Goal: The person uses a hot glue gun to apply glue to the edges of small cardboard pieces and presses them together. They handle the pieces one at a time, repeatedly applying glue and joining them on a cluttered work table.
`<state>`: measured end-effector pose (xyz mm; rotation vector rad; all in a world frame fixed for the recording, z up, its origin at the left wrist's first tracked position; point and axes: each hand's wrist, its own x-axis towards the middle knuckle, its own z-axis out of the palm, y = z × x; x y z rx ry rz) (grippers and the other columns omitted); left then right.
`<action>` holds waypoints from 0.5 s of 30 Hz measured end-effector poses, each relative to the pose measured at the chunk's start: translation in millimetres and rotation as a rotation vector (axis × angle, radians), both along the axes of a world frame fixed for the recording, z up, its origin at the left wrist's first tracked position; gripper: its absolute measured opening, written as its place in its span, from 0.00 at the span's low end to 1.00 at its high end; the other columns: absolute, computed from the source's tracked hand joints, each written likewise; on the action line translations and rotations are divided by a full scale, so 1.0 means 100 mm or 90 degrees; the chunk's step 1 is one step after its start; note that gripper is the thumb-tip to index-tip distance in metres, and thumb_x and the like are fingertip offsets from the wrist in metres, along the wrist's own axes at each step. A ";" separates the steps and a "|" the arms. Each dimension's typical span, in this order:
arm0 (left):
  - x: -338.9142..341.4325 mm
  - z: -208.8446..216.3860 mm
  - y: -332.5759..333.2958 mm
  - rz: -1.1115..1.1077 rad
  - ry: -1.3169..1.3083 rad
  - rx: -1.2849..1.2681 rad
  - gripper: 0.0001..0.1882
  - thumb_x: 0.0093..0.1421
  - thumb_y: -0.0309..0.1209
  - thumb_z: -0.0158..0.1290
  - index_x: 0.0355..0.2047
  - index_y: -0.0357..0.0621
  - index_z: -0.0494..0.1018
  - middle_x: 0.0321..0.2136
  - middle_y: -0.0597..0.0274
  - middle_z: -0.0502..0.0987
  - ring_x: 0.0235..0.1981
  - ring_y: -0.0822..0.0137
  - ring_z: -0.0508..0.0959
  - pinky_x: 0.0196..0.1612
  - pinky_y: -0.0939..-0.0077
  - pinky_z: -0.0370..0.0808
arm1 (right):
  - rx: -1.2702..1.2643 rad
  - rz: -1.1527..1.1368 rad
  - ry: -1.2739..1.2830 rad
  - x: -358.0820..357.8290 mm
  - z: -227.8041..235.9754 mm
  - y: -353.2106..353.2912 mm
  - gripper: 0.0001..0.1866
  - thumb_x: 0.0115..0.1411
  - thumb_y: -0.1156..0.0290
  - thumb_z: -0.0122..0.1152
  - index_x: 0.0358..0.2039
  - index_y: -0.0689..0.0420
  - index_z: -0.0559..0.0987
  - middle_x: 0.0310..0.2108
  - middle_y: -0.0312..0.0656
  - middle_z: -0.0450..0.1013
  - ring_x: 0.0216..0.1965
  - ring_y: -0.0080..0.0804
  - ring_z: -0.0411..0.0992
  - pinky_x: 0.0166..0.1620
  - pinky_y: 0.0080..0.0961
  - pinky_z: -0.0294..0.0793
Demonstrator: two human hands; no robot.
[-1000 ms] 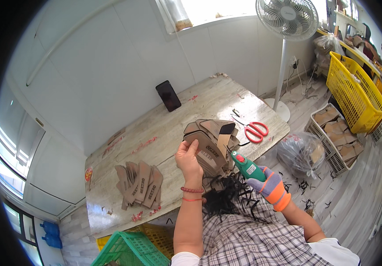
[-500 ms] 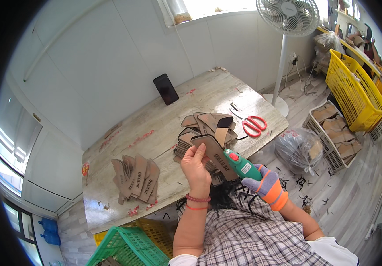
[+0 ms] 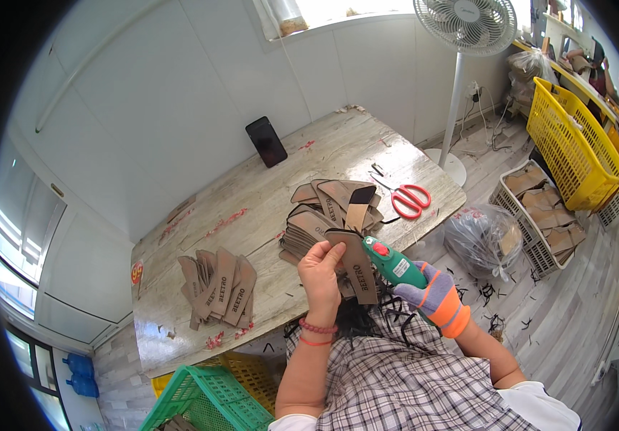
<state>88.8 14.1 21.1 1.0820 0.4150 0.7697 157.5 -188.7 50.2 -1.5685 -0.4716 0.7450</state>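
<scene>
My left hand point(image 3: 319, 281), bare, pinches the edge of a flat brown piece point(image 3: 358, 271) with dark edging and printed lettering. My right hand point(image 3: 435, 296), in a grey and orange glove, is wrapped around green electric scissors point(image 3: 400, 269) with a red switch. Their tip is at the upper right edge of the brown piece; whether the blades touch it is too small to tell. Just beyond lies a stack of similar brown pieces point(image 3: 308, 227), with a black-tipped tan strip point(image 3: 357, 213) on it. A smaller fanned pile point(image 3: 224, 289) lies to the left.
Red-handled scissors point(image 3: 410, 202) and a black phone point(image 3: 266, 143) are on the table point(image 3: 201, 208). Black trimmings point(image 3: 356, 320) lie on my checked apron. Below the table stands a green basket point(image 3: 209, 399); at right are a plastic bag point(image 3: 483, 241), a yellow crate point(image 3: 575, 144) and a fan point(image 3: 465, 29).
The brown piece has turned more upright and shifted slightly right and down. The electric scissors' tip now sits nearer the piece's top corner. My left hand has shifted its grip toward the upper left edge.
</scene>
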 end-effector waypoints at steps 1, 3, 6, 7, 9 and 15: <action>-0.01 0.02 0.00 0.004 0.001 0.015 0.02 0.57 0.21 0.56 0.32 0.36 0.77 0.27 0.67 0.78 0.26 0.79 0.74 0.31 0.86 0.70 | 0.001 0.003 0.003 0.01 -0.01 0.00 0.27 0.52 0.62 0.71 0.49 0.61 0.72 0.30 0.32 0.74 0.25 0.13 0.69 0.27 0.13 0.69; -0.02 0.08 0.01 0.012 0.004 0.044 0.04 0.58 0.22 0.56 0.34 0.35 0.77 0.28 0.68 0.78 0.27 0.80 0.73 0.32 0.86 0.70 | 0.002 0.010 0.008 0.02 -0.04 -0.01 0.28 0.51 0.62 0.71 0.49 0.61 0.72 0.30 0.32 0.74 0.25 0.13 0.68 0.27 0.13 0.69; -0.02 0.14 0.04 0.036 0.006 0.067 0.06 0.59 0.23 0.56 0.36 0.32 0.77 0.28 0.68 0.78 0.27 0.80 0.73 0.33 0.87 0.70 | -0.011 0.027 -0.026 0.02 -0.02 -0.02 0.28 0.51 0.62 0.72 0.49 0.61 0.72 0.29 0.32 0.74 0.25 0.13 0.68 0.27 0.13 0.69; -0.02 0.15 0.05 0.031 0.008 0.075 0.06 0.59 0.23 0.55 0.36 0.32 0.77 0.28 0.68 0.78 0.28 0.80 0.73 0.33 0.87 0.70 | -0.015 0.030 -0.041 0.02 -0.02 -0.02 0.29 0.51 0.61 0.72 0.49 0.61 0.72 0.29 0.32 0.74 0.25 0.13 0.68 0.27 0.13 0.68; -0.04 0.18 0.08 0.020 0.013 0.091 0.07 0.60 0.24 0.55 0.37 0.32 0.77 0.29 0.69 0.78 0.28 0.81 0.72 0.34 0.87 0.69 | -0.023 0.037 -0.070 0.02 -0.03 -0.03 0.29 0.51 0.61 0.72 0.49 0.62 0.73 0.28 0.31 0.74 0.24 0.13 0.68 0.27 0.13 0.68; -0.05 0.13 0.17 0.021 0.057 0.206 0.06 0.59 0.23 0.55 0.35 0.31 0.77 0.27 0.73 0.72 0.29 0.81 0.68 0.34 0.87 0.65 | -0.017 0.037 -0.107 0.02 -0.05 -0.03 0.28 0.50 0.60 0.73 0.47 0.62 0.74 0.27 0.32 0.74 0.25 0.13 0.68 0.28 0.14 0.69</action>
